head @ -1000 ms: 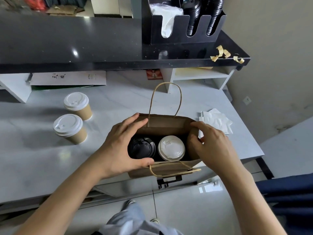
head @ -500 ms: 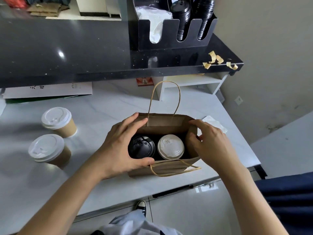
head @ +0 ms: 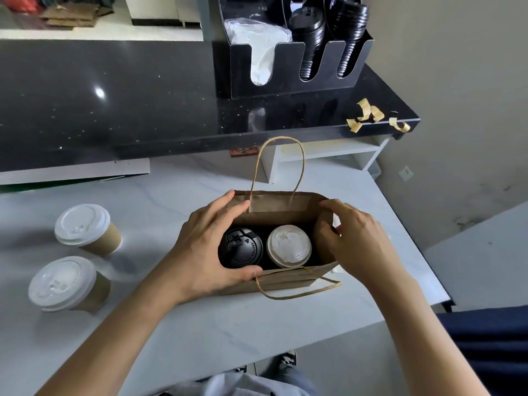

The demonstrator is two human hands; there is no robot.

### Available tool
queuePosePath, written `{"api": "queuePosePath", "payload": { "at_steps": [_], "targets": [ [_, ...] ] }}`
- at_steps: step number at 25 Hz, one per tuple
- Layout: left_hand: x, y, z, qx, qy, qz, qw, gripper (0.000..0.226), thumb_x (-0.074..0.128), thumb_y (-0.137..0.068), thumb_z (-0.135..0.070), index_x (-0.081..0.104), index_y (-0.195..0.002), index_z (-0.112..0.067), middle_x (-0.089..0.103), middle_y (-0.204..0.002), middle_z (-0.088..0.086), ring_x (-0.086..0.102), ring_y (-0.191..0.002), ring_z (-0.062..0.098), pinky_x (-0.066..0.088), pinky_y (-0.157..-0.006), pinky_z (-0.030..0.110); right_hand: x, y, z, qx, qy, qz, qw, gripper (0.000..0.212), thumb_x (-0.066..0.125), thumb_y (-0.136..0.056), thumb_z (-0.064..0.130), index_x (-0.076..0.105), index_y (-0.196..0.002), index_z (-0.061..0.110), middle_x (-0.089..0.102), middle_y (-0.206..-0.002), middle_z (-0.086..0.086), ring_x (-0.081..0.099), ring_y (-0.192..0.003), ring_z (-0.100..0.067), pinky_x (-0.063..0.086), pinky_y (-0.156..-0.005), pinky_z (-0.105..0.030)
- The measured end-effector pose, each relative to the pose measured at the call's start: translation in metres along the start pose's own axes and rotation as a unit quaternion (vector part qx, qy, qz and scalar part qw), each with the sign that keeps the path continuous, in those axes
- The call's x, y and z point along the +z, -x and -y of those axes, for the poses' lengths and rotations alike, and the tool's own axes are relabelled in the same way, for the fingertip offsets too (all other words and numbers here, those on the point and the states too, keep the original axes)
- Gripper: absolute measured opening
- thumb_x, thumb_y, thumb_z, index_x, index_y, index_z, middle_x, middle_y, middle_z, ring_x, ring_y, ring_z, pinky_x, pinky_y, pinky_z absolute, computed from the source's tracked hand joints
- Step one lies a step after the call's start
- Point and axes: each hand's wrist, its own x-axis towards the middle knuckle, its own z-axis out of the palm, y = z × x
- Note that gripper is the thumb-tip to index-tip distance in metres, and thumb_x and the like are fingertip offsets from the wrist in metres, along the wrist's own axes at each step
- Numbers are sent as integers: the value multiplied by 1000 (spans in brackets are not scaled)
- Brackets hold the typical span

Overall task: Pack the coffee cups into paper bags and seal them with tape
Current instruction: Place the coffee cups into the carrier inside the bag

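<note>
A brown paper bag [head: 281, 208] stands open on the white counter [head: 200, 324]. Inside it stand two cups, one with a black lid [head: 241, 247] on the left and one with a white lid [head: 288, 245] on the right. My left hand [head: 205, 252] grips the bag's left end, thumb on the near rim and fingers on the far rim. Over at the bag's right end, my right hand [head: 357, 238] pinches the side fold. Two more kraft cups with white lids [head: 83, 225] [head: 63, 281] stand on the counter at the left. Curled tape strips [head: 368, 112] lie on the black shelf.
A black raised shelf [head: 114, 104] runs along the back, carrying a black organiser [head: 291, 84] with stacked lids and napkins. The counter's right edge drops off beside my right wrist. A white board [head: 74, 172] leans under the shelf at the left. Shoes show on the floor below.
Both hands keep their hold on the bag's ends. The view has shifted, so the two loose cups sit lower and further left, and the napkins beside the bag are out of sight behind my right hand.
</note>
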Motion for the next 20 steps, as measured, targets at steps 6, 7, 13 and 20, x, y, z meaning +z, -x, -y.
{"api": "queuePosePath", "payload": {
  "at_steps": [6,7,13,20],
  "targets": [
    [6,-18,-12,-18,0,-19,1000,109,66,-57,-80,27,-153,-49,2,-161,-36,8,-145,-10,17,-121,30,-4,-28,-18,-26,1,10,1000,33,54,-98,29,62,-130,30,71,-114,5,67,-95,-26,46,-73,-35],
    [7,-21,-15,-23,2,-20,1000,109,66,-57,-80,27,-154,-48,1,-161,-37,7,-143,-14,17,-120,29,-5,-32,-22,-30,2,8,1000,33,54,-98,29,62,-130,30,71,-115,4,67,-95,-27,46,-73,-35],
    [11,-34,-30,-61,3,-35,998,104,67,-59,-78,33,-152,-47,3,-160,-40,13,-147,-9,19,-122,33,-15,-56,-38,-63,10,42,997,33,53,-97,36,61,-129,33,69,-116,8,67,-97,-26,50,-78,-37],
    [11,-28,-38,-85,-11,-75,993,79,70,-70,-69,46,-142,-51,18,-157,-39,16,-147,-6,27,-122,40,-27,-68,-41,-123,-21,46,991,25,63,-92,48,63,-114,36,63,-101,11,69,-85,-18,55,-76,-40]
  ]
}}
